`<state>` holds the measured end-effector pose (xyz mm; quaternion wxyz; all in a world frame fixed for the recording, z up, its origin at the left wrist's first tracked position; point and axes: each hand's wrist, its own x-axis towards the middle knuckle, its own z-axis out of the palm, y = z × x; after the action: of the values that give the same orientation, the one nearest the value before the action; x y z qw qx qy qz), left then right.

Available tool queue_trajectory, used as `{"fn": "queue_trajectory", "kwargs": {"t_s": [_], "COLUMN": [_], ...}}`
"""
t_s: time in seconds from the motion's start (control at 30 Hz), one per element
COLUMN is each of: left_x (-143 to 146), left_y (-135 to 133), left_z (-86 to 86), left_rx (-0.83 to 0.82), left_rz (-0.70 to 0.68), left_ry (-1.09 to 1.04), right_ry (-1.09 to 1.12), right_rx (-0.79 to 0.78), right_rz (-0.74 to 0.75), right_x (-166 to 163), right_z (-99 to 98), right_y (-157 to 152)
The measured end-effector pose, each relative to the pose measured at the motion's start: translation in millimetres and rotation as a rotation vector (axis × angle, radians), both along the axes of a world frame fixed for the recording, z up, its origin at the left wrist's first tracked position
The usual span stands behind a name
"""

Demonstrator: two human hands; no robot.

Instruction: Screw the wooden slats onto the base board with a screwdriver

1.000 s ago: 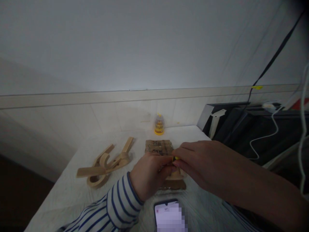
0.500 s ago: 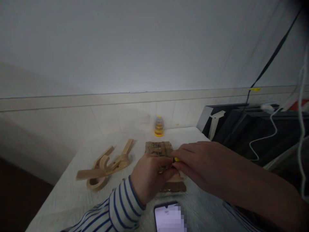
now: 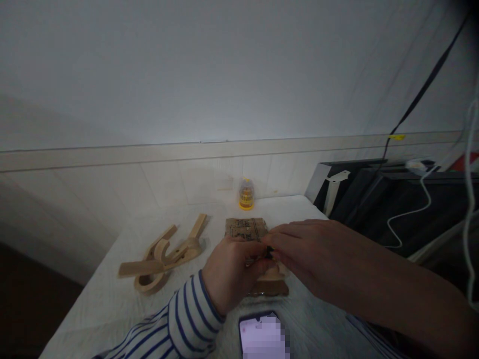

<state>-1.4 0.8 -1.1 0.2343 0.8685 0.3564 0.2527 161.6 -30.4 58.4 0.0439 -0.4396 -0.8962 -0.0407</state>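
My left hand (image 3: 234,271) is closed in a pinch, its fingertips meeting those of my right hand (image 3: 299,249), also closed. A small dark piece (image 3: 270,252) shows between the two sets of fingers; its kind is hidden. Under the hands, a pale wooden part (image 3: 275,273) shows in part. It lies over a printed brown cardboard piece (image 3: 245,228), which sticks out behind and in front of my hands. Left of my hands, several curved and straight light-wood parts (image 3: 164,262) lie crossed over each other.
A small clear container with a yellow base (image 3: 246,197) stands at the back of the white-covered table (image 3: 93,309), near the wall. Close to me lies a phone (image 3: 260,334) with its screen lit. Dark panels (image 3: 374,189) and a white cable (image 3: 426,194) are at the right.
The yellow bit that showed between my right fingers is now covered. My right fingers have shifted slightly around the small piece; my left hand has hardly moved.
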Motion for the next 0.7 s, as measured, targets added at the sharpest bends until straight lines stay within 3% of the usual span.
{"fn": "queue_trajectory", "kwargs": {"t_s": [0.7], "left_x": [-2.0], "left_y": [2.2], "left_z": [2.0], "left_rx": [-0.014], "left_rz": [-0.118], "left_ry": [-0.005], "right_ry": [-0.039], "right_rx": [0.061], "right_rz": [-0.033], "right_x": [-1.9], "right_z": [-1.5], "right_y": [1.3]}}
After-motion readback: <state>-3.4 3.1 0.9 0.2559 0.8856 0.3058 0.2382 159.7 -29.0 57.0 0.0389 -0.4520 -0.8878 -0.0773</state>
